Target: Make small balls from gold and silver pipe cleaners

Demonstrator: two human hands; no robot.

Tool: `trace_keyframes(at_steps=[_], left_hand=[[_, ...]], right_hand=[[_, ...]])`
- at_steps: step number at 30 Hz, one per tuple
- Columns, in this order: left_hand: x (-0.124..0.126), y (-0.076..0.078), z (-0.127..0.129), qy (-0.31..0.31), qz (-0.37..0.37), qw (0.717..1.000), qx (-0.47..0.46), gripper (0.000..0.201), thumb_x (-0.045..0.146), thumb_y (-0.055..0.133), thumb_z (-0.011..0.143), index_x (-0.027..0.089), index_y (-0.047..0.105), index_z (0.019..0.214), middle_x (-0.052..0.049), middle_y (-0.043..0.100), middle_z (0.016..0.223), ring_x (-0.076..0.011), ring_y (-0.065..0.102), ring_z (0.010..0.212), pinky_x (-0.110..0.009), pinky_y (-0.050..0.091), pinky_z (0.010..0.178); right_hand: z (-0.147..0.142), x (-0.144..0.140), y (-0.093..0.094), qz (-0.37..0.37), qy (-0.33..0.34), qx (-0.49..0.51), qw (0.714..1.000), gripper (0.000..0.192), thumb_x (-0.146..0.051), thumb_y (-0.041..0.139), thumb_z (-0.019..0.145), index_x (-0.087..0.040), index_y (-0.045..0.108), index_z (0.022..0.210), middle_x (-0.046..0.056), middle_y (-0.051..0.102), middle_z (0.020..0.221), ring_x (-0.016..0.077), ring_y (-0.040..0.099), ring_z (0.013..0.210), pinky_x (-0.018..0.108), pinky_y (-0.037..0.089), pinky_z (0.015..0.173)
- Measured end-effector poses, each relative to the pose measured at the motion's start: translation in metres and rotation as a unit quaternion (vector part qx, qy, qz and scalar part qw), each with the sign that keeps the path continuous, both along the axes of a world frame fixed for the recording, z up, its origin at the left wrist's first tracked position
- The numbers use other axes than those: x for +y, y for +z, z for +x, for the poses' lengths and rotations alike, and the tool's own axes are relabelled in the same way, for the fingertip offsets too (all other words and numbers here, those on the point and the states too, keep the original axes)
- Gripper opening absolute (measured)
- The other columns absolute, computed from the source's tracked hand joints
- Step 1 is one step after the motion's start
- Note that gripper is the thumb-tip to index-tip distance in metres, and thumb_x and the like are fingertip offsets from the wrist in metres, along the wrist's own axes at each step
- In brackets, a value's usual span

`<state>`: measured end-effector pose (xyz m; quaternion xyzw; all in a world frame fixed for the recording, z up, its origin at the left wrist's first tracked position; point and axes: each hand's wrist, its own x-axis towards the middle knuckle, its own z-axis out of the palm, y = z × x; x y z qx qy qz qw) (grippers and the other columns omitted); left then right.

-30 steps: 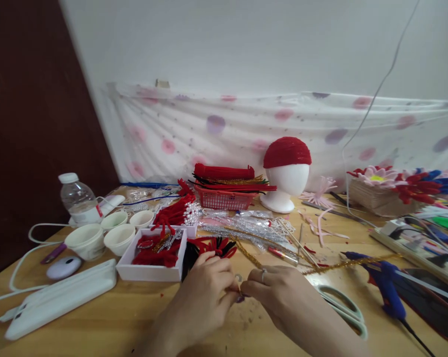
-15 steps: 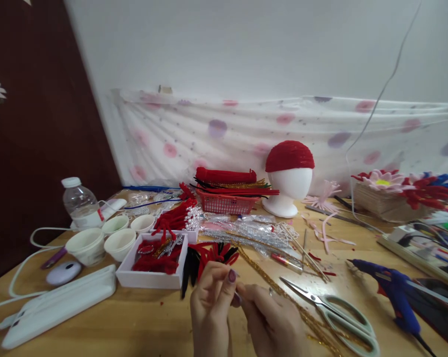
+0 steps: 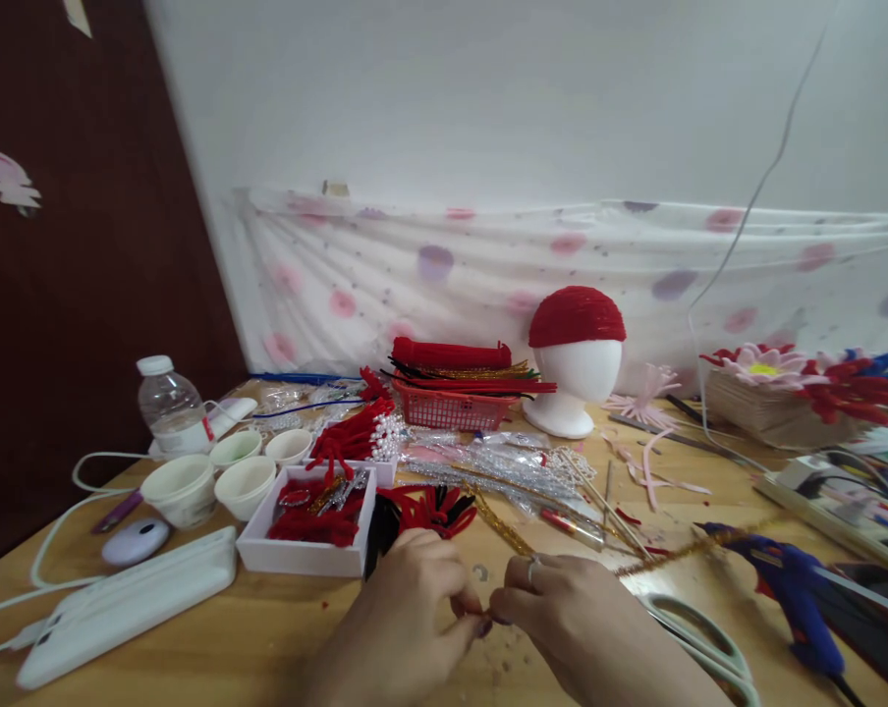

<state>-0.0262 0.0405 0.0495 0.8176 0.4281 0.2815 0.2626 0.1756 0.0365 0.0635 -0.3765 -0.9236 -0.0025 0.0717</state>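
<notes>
Hands meet low centre of the frame, just above the wooden table [image 3: 215, 648]. Left hand [image 3: 407, 614] and right hand [image 3: 569, 614] have fingertips pressed together around something tiny between them; the item itself is too small and hidden to name. Right hand wears a ring and a gold tinsel stem [image 3: 680, 555] runs out from it toward the right, ending near the blue glue gun [image 3: 790, 589] at lower right; can't tell whether the fingers actually pinch that stem or it just passes under them. Scissors [image 3: 698, 638] lie flat just right of the right hand, partly covered by its wrist. Just above the left hand: a fan of red and black chenille pieces [image 3: 425, 511], and left of that a white box [image 3: 307, 555] holding red bits. Further left, four white cups [image 3: 183, 491] clustered, a water bottle [image 3: 171, 407] behind them, a white case [image 3: 131, 604] and a small lilac oval gadget [image 3: 136, 540] at lower left. Mid frame: red basket [image 3: 451, 407] stacked with red stems, and a white foam head [image 3: 575, 378] with a red cap beside it. Right edge: pink and red flower pieces [image 3: 768, 365] on a stack. Spotted sheer cloth [image 3: 488, 265] hangs along the wall behind.
</notes>
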Motion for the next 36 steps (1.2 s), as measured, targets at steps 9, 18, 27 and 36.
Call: trace_keyframes(at_steps=[9,18,27,36], left_hand=[[0.004,-0.014,0.001,0.036,0.054,0.975,-0.211,0.016,0.013,0.069,0.080,0.019,0.066,0.065,0.001,0.065,0.068,-0.0175,0.060,0.069,-0.048,0.035,0.105],[-0.009,-0.038,0.046,0.131,-0.113,0.770,-0.614,0.032,0.049,0.081,0.074,0.019,0.074,0.065,0.000,0.058,0.068,-0.0140,0.054,0.062,-0.028,0.047,0.071],[-0.004,-0.043,0.003,0.049,0.047,0.965,-0.254,0.004,0.020,0.073,0.081,0.021,0.076,0.079,-0.004,0.066,0.083,-0.0203,0.062,0.084,-0.031,0.044,0.079],[0.011,-0.037,0.003,-0.007,0.034,0.999,0.020,0.021,0.003,0.084,0.058,0.019,0.070,0.060,0.000,0.069,0.071,-0.0232,0.064,0.082,-0.052,0.038,0.103]], right_hand=[[0.008,-0.010,-0.004,0.049,-0.005,0.166,0.985,0.027,-0.005,0.046,0.093,-0.021,0.068,0.094,0.002,0.073,0.075,0.0154,0.070,0.064,0.025,0.044,0.057],[-0.028,-0.017,-0.045,0.105,-0.056,0.317,0.941,0.023,-0.016,0.046,0.100,-0.021,0.060,0.083,-0.001,0.066,0.065,0.0116,0.064,0.055,0.019,0.044,0.054],[0.004,-0.006,-0.026,0.023,0.009,0.177,0.984,0.031,-0.003,0.046,0.092,-0.024,0.069,0.093,0.000,0.074,0.079,0.0132,0.069,0.066,0.021,0.043,0.059],[0.001,0.006,-0.029,0.046,0.036,0.016,0.998,0.023,-0.001,0.066,0.072,-0.023,0.069,0.075,-0.002,0.073,0.070,0.0153,0.067,0.057,0.027,0.033,0.048]])
